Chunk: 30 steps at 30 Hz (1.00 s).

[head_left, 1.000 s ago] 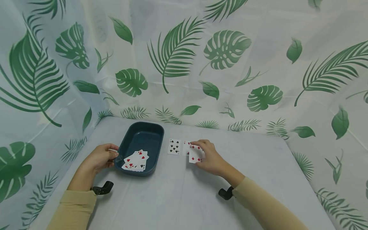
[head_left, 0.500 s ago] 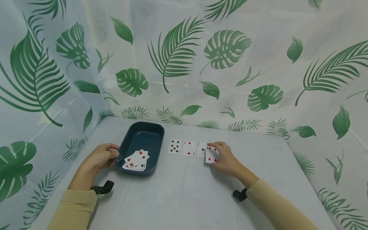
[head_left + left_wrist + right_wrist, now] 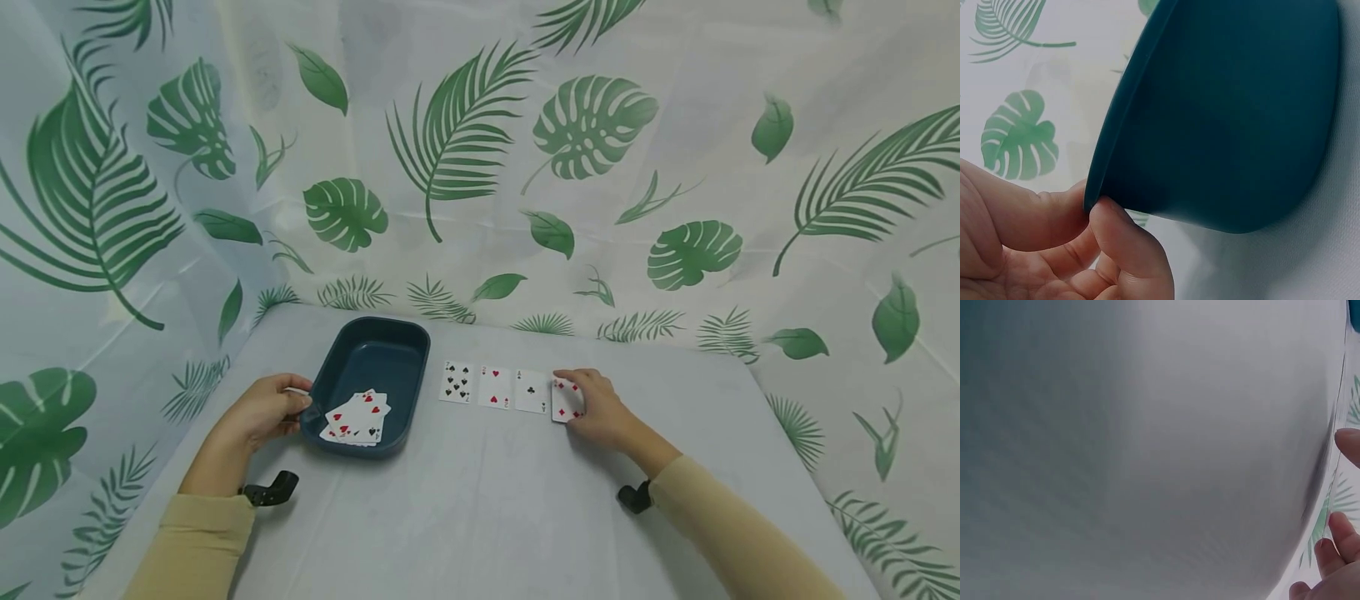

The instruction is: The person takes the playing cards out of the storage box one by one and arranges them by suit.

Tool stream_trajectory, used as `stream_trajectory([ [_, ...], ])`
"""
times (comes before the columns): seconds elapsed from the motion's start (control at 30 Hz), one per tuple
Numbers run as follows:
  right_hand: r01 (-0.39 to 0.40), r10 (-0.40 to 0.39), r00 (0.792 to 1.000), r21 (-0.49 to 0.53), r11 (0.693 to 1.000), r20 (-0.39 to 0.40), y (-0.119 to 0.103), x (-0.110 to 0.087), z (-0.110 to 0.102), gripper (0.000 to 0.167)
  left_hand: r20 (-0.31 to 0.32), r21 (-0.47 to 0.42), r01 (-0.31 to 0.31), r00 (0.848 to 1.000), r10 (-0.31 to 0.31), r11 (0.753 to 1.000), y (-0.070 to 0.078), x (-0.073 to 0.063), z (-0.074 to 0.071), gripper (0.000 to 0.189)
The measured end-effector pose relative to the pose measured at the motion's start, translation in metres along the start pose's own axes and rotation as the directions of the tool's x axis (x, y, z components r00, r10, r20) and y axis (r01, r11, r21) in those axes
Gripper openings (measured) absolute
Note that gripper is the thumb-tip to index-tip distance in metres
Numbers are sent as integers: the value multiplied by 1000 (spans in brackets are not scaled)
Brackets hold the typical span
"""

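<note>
On the left, my left hand (image 3: 262,408) pinches the near-left rim of a dark blue plastic tray (image 3: 375,357) between thumb and forefinger. The left wrist view shows that grip at the edge of the tray wall (image 3: 1222,119). A loose pile of playing cards (image 3: 358,419) lies at the tray's near end. My right hand (image 3: 606,410) holds a diamonds playing card (image 3: 566,403) by its edges, at the right end of a row. That row has a spades card (image 3: 455,383), a two of hearts (image 3: 495,388) and an ace of clubs (image 3: 531,392), all face up.
A white cloth (image 3: 450,517) covers the table. Behind it hangs a white curtain (image 3: 480,167) printed with green leaves. A black camera mount (image 3: 272,490) is on the left wrist, and another mount (image 3: 634,497) is on the right.
My right hand has moved right along the row with the diamonds card, then lowered it beside the ace of clubs. The hearts and clubs cards have come into full view. The left hand stays at the tray.
</note>
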State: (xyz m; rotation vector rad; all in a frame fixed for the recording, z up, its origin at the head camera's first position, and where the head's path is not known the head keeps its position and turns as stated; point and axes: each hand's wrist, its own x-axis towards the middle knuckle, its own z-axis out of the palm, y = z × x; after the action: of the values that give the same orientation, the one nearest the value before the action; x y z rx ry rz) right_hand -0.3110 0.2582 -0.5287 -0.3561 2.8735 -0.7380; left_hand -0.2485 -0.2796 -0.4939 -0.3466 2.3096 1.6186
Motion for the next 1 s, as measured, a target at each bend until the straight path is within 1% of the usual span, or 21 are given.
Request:
stream_trajectory([
  [0.1,18,-18,1000,-25,1000,5,4,4,-1,81,2,-5,-2,1000,2,1000,0,0,0,40],
  [0.2,21,-20,1000,-40,999,16,7,8,-2,79,9,-11,-5,1000,6,1000,0,0,0,40],
  [0.43,0,2,1000,-70,998,28,4,15,-4,77,8,-22,-10,1000,10,1000,0,0,0,38],
  [0.67,18,-16,1000,-94,995,23,6,20,-3,77,7,-26,-12,1000,13,1000,0,-1,0,38],
  [0.87,27,-29,1000,-120,992,-12,0,19,-3,81,9,-23,-17,1000,18,1000,0,0,1,38],
  [1.0,30,-33,999,-105,994,-30,-11,19,-1,87,8,-22,-16,1000,17,1000,0,1,0,38],
])
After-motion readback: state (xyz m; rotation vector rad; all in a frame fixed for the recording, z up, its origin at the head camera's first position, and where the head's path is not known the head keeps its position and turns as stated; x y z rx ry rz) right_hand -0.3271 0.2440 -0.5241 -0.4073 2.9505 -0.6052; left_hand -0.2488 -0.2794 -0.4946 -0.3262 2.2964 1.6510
